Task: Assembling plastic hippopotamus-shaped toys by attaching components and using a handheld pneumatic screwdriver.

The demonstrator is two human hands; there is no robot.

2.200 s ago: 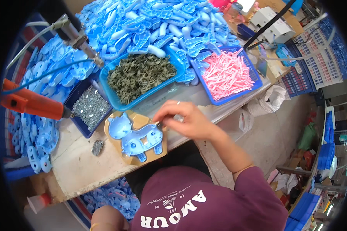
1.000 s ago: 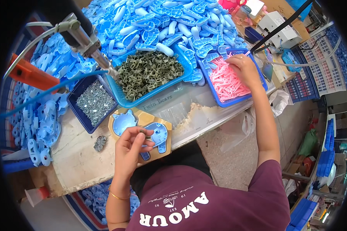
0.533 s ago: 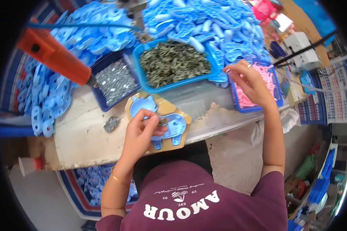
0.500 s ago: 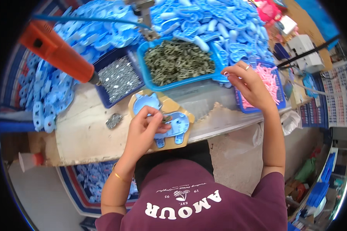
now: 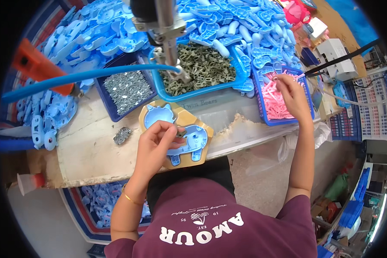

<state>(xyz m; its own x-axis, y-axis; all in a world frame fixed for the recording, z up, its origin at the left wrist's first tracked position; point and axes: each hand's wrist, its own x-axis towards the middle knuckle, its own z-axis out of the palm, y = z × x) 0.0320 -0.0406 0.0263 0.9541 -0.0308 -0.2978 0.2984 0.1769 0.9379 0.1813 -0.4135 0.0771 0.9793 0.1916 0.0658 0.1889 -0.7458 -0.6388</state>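
Observation:
Pinched in my left hand is a small olive-green part, held just over a blue bear-shaped shell. That shell lies in a tan fixture on the worktable, beside a rounded blue shell with small ears. My right hand is over a blue basket of pink strips, fingers curled together at its far side. What sits between those fingertips is too small to make out.
A light-blue tray holds olive-green parts; a navy tray holds screws, with a small screw pile nearby. Blue plastic parts heap behind. A metal tool head and blue hose hang above, an orange screwdriver at left.
My right hand has shifted slightly down over the pink strips, its fingers drawing together. The metal tool head and blue hose appear larger and lower. My left hand stays over the shell.

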